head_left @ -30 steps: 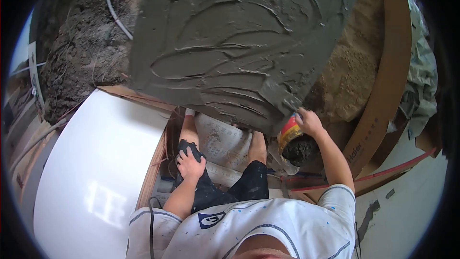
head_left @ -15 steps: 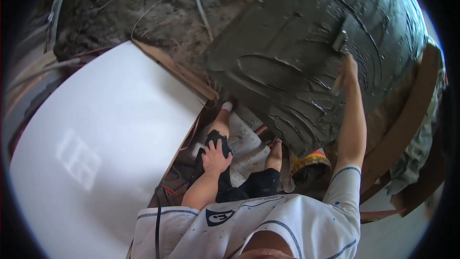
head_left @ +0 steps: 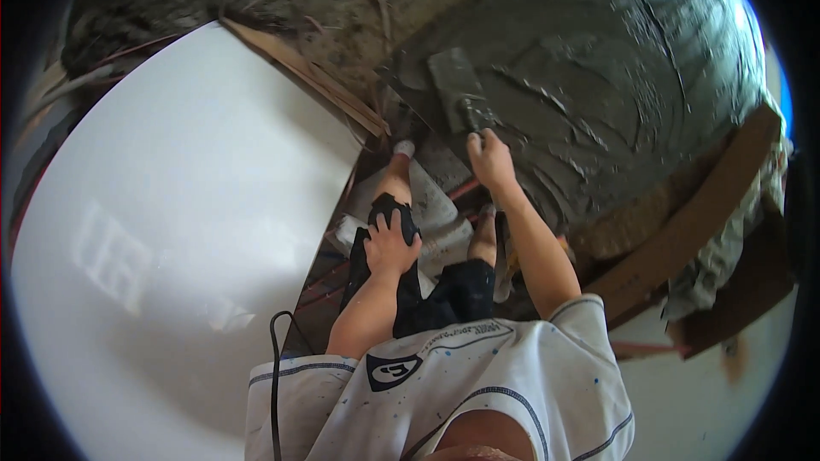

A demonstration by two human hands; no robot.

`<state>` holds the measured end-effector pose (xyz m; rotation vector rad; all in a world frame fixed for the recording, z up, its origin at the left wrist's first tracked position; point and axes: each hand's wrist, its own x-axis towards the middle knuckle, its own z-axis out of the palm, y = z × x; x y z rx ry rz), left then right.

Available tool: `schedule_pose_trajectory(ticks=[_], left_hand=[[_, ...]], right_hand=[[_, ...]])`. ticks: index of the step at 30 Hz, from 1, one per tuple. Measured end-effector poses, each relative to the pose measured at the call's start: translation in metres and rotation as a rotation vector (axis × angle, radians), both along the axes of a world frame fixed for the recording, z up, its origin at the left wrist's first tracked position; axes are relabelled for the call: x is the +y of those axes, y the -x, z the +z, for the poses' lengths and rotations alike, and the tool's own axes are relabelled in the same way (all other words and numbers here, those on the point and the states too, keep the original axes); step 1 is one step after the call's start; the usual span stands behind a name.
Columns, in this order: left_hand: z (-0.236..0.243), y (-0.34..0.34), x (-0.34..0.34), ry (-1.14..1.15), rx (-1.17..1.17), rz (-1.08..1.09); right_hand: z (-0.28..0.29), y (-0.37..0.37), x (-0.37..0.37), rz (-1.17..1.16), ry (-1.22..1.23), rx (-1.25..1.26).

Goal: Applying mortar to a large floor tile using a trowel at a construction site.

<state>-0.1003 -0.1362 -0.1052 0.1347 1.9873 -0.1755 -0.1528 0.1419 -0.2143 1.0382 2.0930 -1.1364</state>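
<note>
right grip [head_left: 493, 158] around a trowel [head_left: 457, 77] over wet grey mortar [head_left: 589, 111], left grip [head_left: 392, 243] on black shorts [head_left: 465, 293]

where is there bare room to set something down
The glossy white panel is largely bare, bordered by a brown wooden strip and the paint-spotted white shirt; its slope is unclear. Crowded: around the bare legs, with pale stained sacking; and the wet grey mortar, where the right hand holds a flat rectangular trowel.
</note>
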Motion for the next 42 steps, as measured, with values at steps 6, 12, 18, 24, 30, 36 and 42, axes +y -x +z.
schedule_pose_trajectory(ticks=[6,12,18,24,30,36,42], left_hand=[[0.001,-0.014,0.010,0.029,0.021,-0.006],[-0.010,-0.052,0.021,0.032,0.061,-0.144],[-0.015,-0.093,0.032,0.083,0.102,-0.264],[-0.026,-0.131,0.042,0.142,0.110,-0.408],[-0.032,-0.145,0.048,0.123,0.146,-0.484],[-0.031,-0.153,0.049,0.133,0.170,-0.514],[-0.036,-0.161,0.050,0.112,0.121,-0.511]], right_hand=[[0.021,-0.228,0.007,-0.042,-0.130,-0.130],[0.039,-0.478,0.010,-0.419,-0.126,-0.269],[0.038,-0.614,-0.036,-0.718,-0.263,-0.268],[-0.004,-0.602,-0.065,-1.375,-0.032,-0.207],[-0.033,-0.650,-0.120,-0.693,-0.240,-0.284],[-0.057,-0.650,-0.081,-1.054,-0.269,-0.018],[-0.073,-0.549,-0.096,-0.640,-0.262,0.104]])
